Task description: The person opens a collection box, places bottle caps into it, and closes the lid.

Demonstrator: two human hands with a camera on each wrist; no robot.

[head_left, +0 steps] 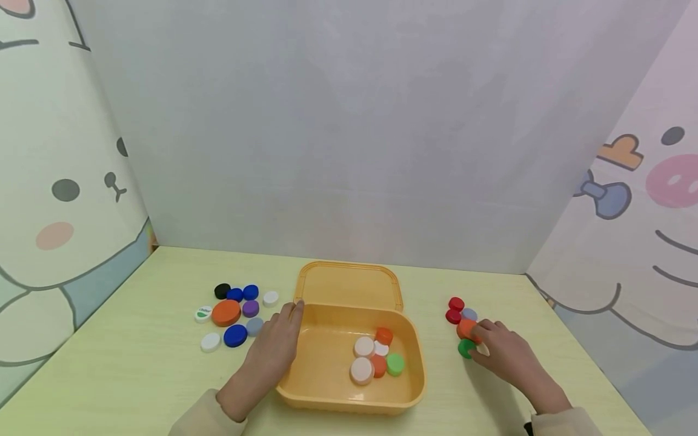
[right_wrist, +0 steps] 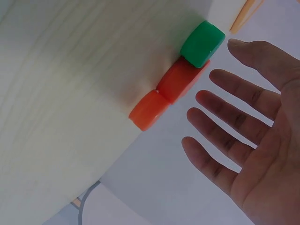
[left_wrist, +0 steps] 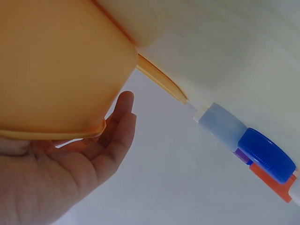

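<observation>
A yellow-orange plastic box (head_left: 349, 402) stands on the table with several bottle caps inside, among them a light green cap (head_left: 395, 364) and a white cap (head_left: 362, 370). My left hand (head_left: 275, 342) rests along its left rim, fingers loosely bent; the left wrist view shows the palm (left_wrist: 61, 178) below the rim. At the right, my right hand (head_left: 507, 357) hovers at a small group of caps, fingers spread and holding nothing. Nearest to it are a green cap (right_wrist: 203, 44), a red-orange cap (right_wrist: 182, 80) and an orange cap (right_wrist: 149, 110). Two red caps (head_left: 455, 304) lie behind.
Left of the box several caps are spread, including a large orange cap (head_left: 226, 313), a dark blue cap (head_left: 235, 335) and a black cap (head_left: 222, 291). The box's lid (head_left: 349, 284) lies behind it. A grey curtain (head_left: 349, 151) hangs at the table's back edge.
</observation>
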